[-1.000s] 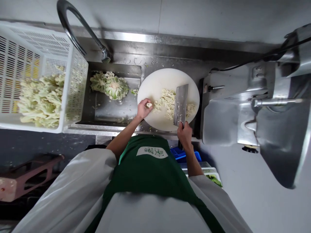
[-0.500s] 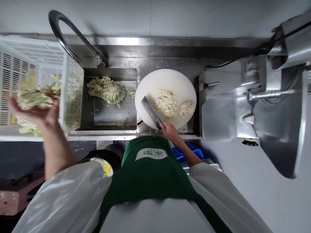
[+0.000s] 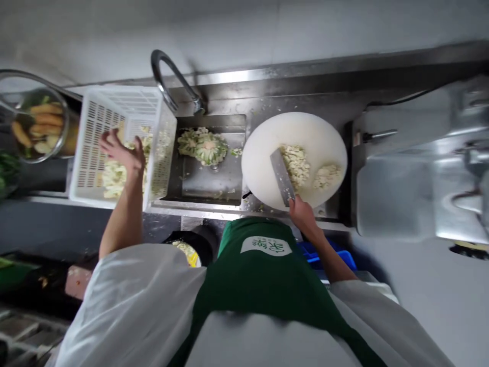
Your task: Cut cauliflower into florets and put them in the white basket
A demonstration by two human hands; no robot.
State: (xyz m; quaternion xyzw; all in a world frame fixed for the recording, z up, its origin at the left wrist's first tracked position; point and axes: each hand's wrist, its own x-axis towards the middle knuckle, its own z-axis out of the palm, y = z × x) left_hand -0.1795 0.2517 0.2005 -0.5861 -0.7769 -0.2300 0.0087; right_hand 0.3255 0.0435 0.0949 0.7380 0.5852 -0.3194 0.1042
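My left hand (image 3: 124, 153) is spread above the white plastic basket (image 3: 79, 153), holding nothing. Pale cauliflower pieces (image 3: 113, 178) lie inside the basket, below the hand. My right hand (image 3: 302, 213) grips a cleaver (image 3: 281, 176) by its handle, the blade resting over the round white cutting board (image 3: 260, 153). Chopped cauliflower (image 3: 296, 165) touches or nearly touches the blade's right side, and a smaller pile (image 3: 327, 176) sits farther right on the board. Leafy cauliflower heads (image 3: 206, 147) lie in the steel sink (image 3: 214, 186), between basket and board.
A curved faucet (image 3: 171, 76) rises behind the sink. A steel machine (image 3: 405, 193) stands right of the board. At far left is a clear container with orange and pale vegetables (image 3: 48, 125). Below the counter are a black bin (image 3: 204, 242) and blue trays (image 3: 336, 257).
My left hand has let go of the cauliflower piece, and its fingers have opened. The cleaver has moved right, up to the chopped pile. The whole view has shifted left.
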